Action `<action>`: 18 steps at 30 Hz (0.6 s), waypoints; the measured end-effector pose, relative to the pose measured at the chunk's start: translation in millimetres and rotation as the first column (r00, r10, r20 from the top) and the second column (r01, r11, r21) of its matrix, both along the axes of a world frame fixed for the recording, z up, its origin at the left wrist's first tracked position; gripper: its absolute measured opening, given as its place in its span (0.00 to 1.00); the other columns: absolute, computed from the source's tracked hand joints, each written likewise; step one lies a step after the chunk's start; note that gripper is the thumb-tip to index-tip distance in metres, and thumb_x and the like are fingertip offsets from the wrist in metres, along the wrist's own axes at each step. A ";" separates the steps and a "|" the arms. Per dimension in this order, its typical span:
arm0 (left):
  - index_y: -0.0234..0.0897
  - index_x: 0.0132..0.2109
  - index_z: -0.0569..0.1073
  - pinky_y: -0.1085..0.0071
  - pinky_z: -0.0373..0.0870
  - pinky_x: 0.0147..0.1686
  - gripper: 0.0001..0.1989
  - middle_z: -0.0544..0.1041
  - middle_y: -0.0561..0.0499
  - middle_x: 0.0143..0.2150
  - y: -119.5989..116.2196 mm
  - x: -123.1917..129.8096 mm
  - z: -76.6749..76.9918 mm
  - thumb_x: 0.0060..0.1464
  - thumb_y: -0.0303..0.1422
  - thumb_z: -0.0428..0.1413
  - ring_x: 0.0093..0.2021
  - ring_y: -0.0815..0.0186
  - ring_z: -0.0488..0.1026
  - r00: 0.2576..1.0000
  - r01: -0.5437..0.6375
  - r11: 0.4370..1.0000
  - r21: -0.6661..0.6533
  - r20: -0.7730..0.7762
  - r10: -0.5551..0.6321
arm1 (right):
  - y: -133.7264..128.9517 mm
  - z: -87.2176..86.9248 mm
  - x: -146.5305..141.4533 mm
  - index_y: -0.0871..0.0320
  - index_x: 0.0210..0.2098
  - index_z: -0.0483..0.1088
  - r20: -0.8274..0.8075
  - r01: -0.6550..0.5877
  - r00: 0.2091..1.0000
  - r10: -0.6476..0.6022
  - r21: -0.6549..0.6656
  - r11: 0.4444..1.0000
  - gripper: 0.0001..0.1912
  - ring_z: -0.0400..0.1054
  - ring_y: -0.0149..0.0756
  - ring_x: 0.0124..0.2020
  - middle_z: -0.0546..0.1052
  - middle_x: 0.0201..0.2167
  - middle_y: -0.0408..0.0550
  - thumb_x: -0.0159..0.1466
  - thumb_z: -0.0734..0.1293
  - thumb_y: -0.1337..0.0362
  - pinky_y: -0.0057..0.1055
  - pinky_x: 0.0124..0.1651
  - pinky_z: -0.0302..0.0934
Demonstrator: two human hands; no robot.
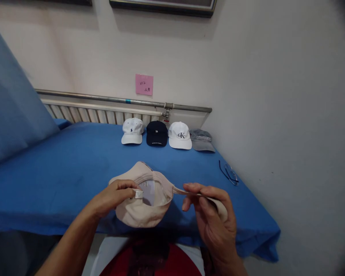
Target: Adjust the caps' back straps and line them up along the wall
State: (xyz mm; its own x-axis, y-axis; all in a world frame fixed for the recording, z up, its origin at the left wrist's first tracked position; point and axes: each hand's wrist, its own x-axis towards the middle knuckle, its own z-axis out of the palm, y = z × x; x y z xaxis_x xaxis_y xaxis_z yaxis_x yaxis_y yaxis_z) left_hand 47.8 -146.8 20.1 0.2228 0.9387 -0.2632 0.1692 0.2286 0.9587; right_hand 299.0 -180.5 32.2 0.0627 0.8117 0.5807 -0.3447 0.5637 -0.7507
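A beige baseball cap (143, 212) is held above the near part of the blue-covered table, its inside turned partly toward me. My left hand (117, 195) pinches the cap's left edge beside a small white tag (138, 194). From the cap's right side a narrow beige strap (179, 191) runs across to my right hand (214, 214). The strap lies between the thumb and fingers there, and its loose end curls over the palm. Part of the cap's left side is hidden behind my left hand.
Along the back of the blue cloth (74, 165) stand a white cap (132, 131), a black cap (156, 134), a white CK cap (179, 136) and a grey cap (202, 140). Eyeglasses (230, 174) lie near the right edge. Behind are a radiator (103, 114) and a pipe (103, 96).
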 end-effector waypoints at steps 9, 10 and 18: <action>0.36 0.35 0.79 0.76 0.66 0.28 0.13 0.77 0.52 0.29 -5.8 -12.9 18.4 0.39 0.35 0.67 0.26 0.71 0.70 0.951 0.000 0.998 -0.059 0.308 0.018 | -10.3 13.9 7.6 0.49 0.48 0.71 0.382 0.085 0.904 -0.192 0.278 0.957 0.19 0.73 0.40 0.42 0.78 0.40 0.47 0.63 0.63 0.76 0.41 0.45 0.69; 0.35 0.34 0.78 0.76 0.65 0.27 0.13 0.76 0.52 0.28 -5.8 -13.7 19.2 0.39 0.36 0.68 0.26 0.71 0.70 0.950 -0.005 0.998 -0.058 0.311 0.023 | -10.7 14.4 8.4 0.50 0.47 0.72 0.400 0.062 0.904 -0.151 0.227 0.972 0.17 0.73 0.37 0.37 0.78 0.39 0.48 0.64 0.62 0.75 0.38 0.40 0.69; 0.34 0.33 0.77 0.78 0.63 0.24 0.12 0.74 0.54 0.26 -6.9 -9.6 16.8 0.41 0.34 0.68 0.23 0.74 0.68 0.945 -0.003 0.997 -0.079 0.326 0.028 | -0.1 10.1 12.8 0.47 0.46 0.70 0.017 -0.390 0.913 0.408 -0.267 0.882 0.23 0.72 0.39 0.35 0.76 0.42 0.47 0.52 0.75 0.65 0.35 0.35 0.68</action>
State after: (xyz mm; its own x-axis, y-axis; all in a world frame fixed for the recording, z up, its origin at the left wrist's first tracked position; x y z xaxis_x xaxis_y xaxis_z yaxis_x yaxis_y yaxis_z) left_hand 38.2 -153.7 36.9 0.2941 0.9226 -0.2496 -0.1539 0.3035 0.9403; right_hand 311.8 -180.6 42.3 -0.3309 0.8787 0.3442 -0.4412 0.1784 -0.8795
